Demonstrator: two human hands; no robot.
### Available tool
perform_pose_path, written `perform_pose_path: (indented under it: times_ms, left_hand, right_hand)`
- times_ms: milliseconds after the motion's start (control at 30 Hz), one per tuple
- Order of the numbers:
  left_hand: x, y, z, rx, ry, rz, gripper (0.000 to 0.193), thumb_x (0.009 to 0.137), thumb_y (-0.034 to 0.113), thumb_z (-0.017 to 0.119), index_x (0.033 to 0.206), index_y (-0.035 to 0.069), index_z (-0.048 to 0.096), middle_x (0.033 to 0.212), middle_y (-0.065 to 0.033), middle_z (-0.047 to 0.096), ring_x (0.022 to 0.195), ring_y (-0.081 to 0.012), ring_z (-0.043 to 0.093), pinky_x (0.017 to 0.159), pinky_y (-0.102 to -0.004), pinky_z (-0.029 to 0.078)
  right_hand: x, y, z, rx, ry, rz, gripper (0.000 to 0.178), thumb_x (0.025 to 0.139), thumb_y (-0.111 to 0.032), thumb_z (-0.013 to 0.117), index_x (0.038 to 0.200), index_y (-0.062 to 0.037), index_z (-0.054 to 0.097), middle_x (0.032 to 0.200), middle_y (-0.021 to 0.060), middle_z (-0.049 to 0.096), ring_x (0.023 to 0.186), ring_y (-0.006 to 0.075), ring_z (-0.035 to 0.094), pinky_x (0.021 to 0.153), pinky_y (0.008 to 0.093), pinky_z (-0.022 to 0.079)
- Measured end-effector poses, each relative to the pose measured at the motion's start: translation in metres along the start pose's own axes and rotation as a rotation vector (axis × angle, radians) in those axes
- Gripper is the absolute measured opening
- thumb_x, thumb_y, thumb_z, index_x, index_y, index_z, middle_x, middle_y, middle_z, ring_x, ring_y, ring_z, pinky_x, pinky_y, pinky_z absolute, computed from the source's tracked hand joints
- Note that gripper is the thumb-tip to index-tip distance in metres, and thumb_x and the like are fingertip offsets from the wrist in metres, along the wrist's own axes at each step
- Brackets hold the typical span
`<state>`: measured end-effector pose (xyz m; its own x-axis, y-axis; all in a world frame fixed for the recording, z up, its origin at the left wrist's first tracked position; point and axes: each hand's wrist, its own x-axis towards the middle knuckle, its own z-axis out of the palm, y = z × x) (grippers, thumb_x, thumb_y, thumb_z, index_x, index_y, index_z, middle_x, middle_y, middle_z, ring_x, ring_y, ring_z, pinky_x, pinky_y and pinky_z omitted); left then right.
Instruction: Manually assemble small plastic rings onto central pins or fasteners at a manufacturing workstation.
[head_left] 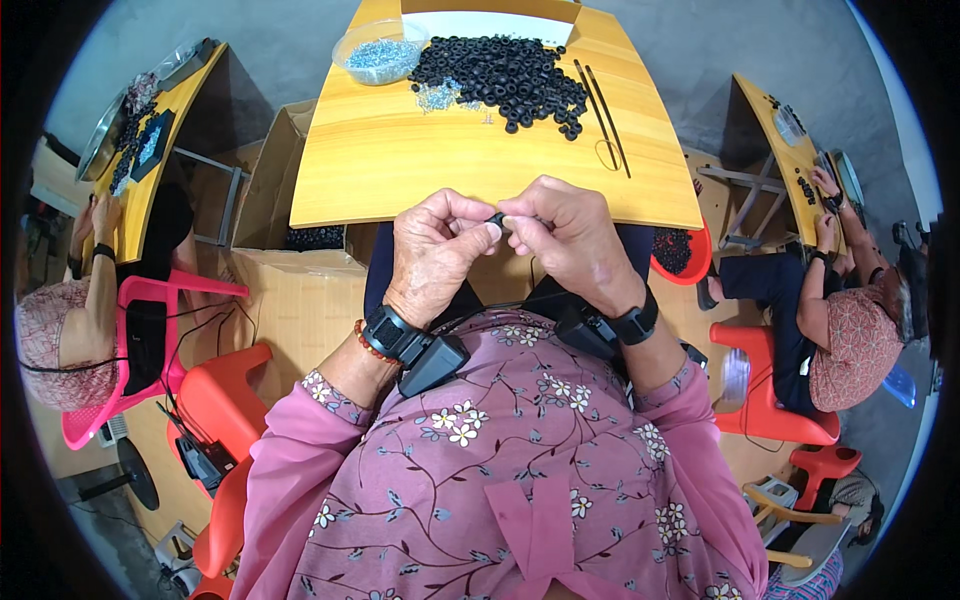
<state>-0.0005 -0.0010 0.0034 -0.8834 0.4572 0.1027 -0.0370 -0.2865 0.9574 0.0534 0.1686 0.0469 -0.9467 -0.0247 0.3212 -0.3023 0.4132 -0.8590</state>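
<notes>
Just off the near edge of the yellow table (400, 180), my two hands meet at a small black round part (495, 219). My left hand (437, 245) pinches it between thumb and fingers. On the other side, my right hand (572, 235) is closed on the same part; its fingertips hide much of it. A large heap of black ring-shaped parts (510, 75) covers the far part of the table. Small shiny metal pieces (437, 95) lie at the heap's left edge. More of them fill a clear plastic bowl (345, 50) at the far left.
Two thin dark sticks (605, 115) lie right of the heap, and an open box (490, 25) stands behind it. A cardboard carton (270, 190) sits on the floor at left, a red basin (705, 250) at right. People work at side tables (180, 110) on both sides.
</notes>
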Motion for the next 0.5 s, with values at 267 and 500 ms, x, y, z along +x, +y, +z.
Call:
perform_pose_path:
  times_ms: [267,500]
  left_hand:
    - [-0.002,-0.004,-0.001,-0.048,-0.05,-0.063,0.012,0.084,-0.007,0.068,0.094,-0.002,0.064,0.083,-0.0104,0.069,0.072,-0.0129,0.065,0.065,-0.0253,0.056]
    - [-0.001,-0.007,-0.003,-0.348,-0.06,-0.204,0.009,0.089,-0.003,0.065,0.097,0.0,0.063,0.09,-0.0105,0.069,0.076,-0.0161,0.067,0.066,-0.0268,0.057]
  right_hand:
    - [-0.008,0.012,0.003,0.086,-0.036,-0.002,0.013,0.089,0.007,0.056,0.095,0.0024,0.066,0.075,0.007,0.059,0.06,0.0132,0.062,0.055,0.0251,0.049]
    - [-0.008,0.013,-0.002,-0.1,-0.041,-0.05,0.016,0.082,0.0,0.067,0.098,0.0012,0.066,0.078,0.0081,0.058,0.068,0.0165,0.062,0.06,0.0279,0.049]
